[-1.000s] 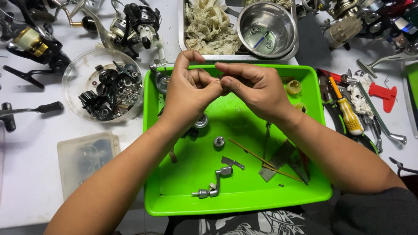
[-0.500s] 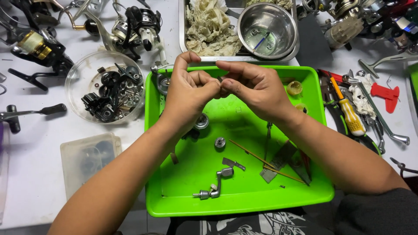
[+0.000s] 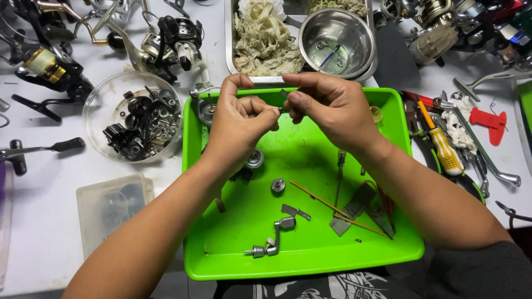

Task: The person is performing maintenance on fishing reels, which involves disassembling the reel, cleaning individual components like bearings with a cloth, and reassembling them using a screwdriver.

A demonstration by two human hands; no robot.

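Your left hand [image 3: 241, 119] and right hand [image 3: 327, 105] meet over the far edge of the green tray [image 3: 310, 260], fingertips pinched together on a small dark part [image 3: 284, 94] between them; both hands are curled nearly closed, thumbs and forefingers tight, and the part is too small to identify. It sits right at the fingertips, above the tray's far rim, with the steel bowl [image 3: 338, 41] and a wad of pale rags [image 3: 263, 39] just beyond. Main risk, as I judge it: the pinch is tiny and fingertip-only, so a slip drops the part. If it falls near, it lands in the tray among the crank handle [image 3: 271, 241], the round bushing [image 3: 277, 185], the thin wooden stick [image 3: 318, 202] and the flat metal pieces [image 3: 354, 213], easy to lose in that clutter. If it falls far, it goes into the rags or the bowl, harder to find. A bounce left could send it into the clear dish of black parts [image 3: 136, 119], where it would blend in. Your forearms also hang low over the tray, so pulling back fast could sweep the crank handle off the near rim. To the right, the yellow-handled screwdriver [image 3: 440, 147] lies on the tabletop [image 3: 50, 216], close to your right forearm; a nudge there is possible.
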